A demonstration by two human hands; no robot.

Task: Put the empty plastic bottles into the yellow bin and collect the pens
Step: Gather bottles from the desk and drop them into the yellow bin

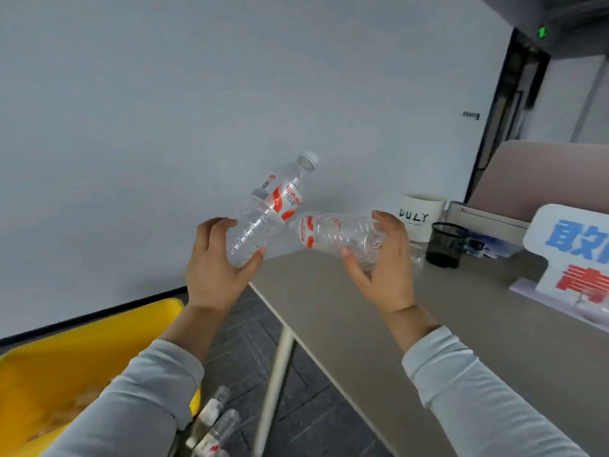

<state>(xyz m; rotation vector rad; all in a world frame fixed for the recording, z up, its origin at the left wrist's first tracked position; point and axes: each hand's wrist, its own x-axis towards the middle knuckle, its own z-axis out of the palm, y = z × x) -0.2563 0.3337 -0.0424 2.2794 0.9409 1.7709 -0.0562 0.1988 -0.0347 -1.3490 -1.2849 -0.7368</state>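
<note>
Biggest thing here is the table [428, 324], smooth beige-grey top on a pale slanted leg, taking up the right side. Down left on the floor sits the yellow bin [82, 351], glossy plastic with rounded corners; there's some blurry tan stuff inside, can't make out what. At the back right of the table stands a white sign [573, 255] with blue and red characters. Near it is a white mug [418, 212] that says DULY, and just beside that a black mesh pen cup [445, 245], round and see-through-ish; what's in it I can't tell.

Both task bottles are in the air. The left hand [214, 268] wraps around the base of the tilted bottle [267, 209], clear ribbed plastic, red-and-white label, white cap pointing up and right. The right hand [385, 268] grips the sideways bottle [333, 232], same label, looks a bit crumpled, held over the table's far corner. Their label ends nearly meet.

A few more floor bottles [214, 420] lie between the bin and the table leg.
</note>
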